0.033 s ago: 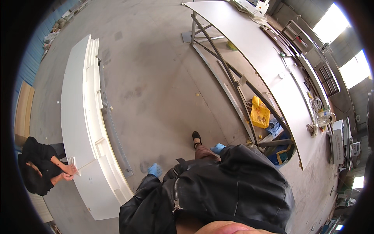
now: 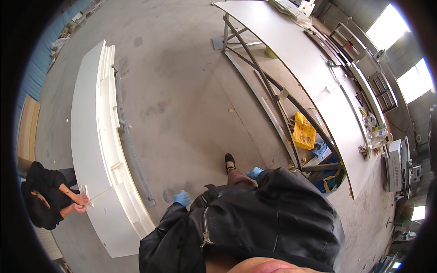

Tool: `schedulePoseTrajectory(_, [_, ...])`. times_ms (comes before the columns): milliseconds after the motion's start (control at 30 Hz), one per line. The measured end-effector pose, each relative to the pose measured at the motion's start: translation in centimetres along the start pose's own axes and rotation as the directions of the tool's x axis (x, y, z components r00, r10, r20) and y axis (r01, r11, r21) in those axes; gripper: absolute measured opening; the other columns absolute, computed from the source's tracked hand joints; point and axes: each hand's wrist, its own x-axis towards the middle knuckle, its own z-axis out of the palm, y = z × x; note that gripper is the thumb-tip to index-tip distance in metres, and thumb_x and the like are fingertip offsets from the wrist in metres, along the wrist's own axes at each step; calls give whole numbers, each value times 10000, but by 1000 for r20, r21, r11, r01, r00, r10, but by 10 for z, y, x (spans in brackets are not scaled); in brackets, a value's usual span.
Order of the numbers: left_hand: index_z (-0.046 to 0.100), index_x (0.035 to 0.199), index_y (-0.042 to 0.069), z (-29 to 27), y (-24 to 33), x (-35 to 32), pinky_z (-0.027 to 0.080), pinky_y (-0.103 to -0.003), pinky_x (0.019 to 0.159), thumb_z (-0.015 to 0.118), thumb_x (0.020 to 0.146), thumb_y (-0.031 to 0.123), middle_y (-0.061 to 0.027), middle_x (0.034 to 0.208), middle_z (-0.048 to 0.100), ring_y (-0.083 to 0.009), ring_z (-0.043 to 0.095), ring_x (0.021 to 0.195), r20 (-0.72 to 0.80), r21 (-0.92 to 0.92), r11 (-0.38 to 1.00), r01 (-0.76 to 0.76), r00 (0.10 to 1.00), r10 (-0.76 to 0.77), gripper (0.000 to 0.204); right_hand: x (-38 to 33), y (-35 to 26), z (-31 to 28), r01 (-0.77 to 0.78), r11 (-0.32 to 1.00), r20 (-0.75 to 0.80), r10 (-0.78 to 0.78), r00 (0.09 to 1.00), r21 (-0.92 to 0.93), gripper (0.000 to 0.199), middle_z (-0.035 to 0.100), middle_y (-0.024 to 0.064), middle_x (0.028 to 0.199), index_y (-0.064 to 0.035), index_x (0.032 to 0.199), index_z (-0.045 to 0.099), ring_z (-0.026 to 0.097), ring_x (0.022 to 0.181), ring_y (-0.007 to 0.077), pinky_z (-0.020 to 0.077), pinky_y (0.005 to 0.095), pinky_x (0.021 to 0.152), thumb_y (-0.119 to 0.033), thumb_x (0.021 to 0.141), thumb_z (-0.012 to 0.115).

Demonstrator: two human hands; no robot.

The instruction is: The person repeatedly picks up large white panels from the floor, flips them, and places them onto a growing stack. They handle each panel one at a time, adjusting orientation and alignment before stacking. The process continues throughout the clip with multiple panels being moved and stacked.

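Plenty of shine near the middle: the black jacket [image 2: 273, 214] is smooth, leather-like, glossy along every crease, its zip [image 2: 205, 227] bright metal. Left hand [image 2: 183, 198] and right hand [image 2: 255, 173] both wear a thin blue skin, rubbery by its look. The floor [image 2: 182, 91] reads as bare concrete, grey, matt, scuffed and stained. Over left, the long white panel [image 2: 88, 136] is smooth with a faint sheen; farther left, wood-toned boards [image 2: 28, 132] sit matt beside ribbed blue sheeting [image 2: 36, 68]. Across right, the table [image 2: 291, 45] has a smooth, pale top on a metal frame [image 2: 322, 167], with a crinkled, plastic-looking yellow bag [image 2: 303, 132] below.
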Motion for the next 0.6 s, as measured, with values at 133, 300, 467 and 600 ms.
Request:
schedulePoseTrajectory(133, [519,715,149,76,27,28,458,-411,596,488,1030,415,-12,688,524,-211,513,605,-509,166,983,72,860,23,413,57,25,-51,42,998,9,-41,999,-41,443,736,188,1042,-79,1016,763,688,1019,371,524,456,871,-482,893,622])
schedulePoseTrajectory(300, [545,741,135,132,94,64,474,-407,596,490,1025,413,-33,721,562,-220,546,624,-410,418,902,106,908,83,401,95,21,-159,-120,949,-190,181,965,293,450,735,206,984,-45,956,763,697,958,396,538,487,829,-466,875,623])
schedulePoseTrajectory(467, [570,767,121,205,195,147,491,-403,595,491,1020,411,-54,755,599,-229,580,643,-19,987,161,-8,986,166,393,78,38,-228,-107,895,-329,268,906,434,414,696,256,982,-14,989,727,671,938,434,506,527,811,-378,882,562])
schedulePoseTrajectory(600, [591,788,110,305,263,220,504,-400,595,492,1016,409,-70,781,629,-237,607,659,186,926,-324,-193,981,-54,389,30,50,-220,-179,715,-326,508,797,676,451,720,226,1018,1,1047,727,680,1011,409,517,501,863,-377,872,554])
